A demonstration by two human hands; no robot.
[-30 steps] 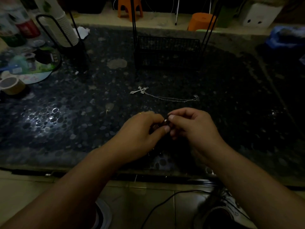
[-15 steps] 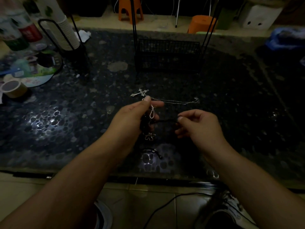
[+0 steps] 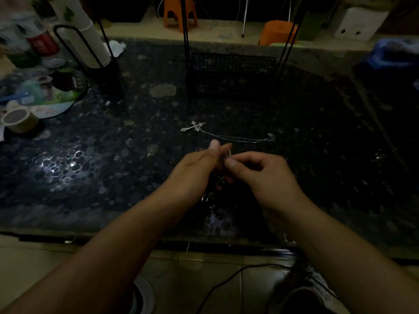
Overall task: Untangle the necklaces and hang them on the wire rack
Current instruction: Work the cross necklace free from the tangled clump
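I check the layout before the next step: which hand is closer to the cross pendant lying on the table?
Left. The left hand sits just below the cross pendant, thumb tip pointing toward it. The right hand is lower and further right.

1. Dark pebble-pattern table (image 3: 317, 155), glare patch at left (dim room overall).
2. Tiled floor (image 3: 192, 275) below, black cable (image 3: 226, 282) across it.
3. Two orange stools (image 3: 180, 12) beyond the table.
4. White box (image 3: 360, 21) far right.

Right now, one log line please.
left hand: pinching tangled necklace | right hand: pinching it | cross necklace: on table | wire rack: bare
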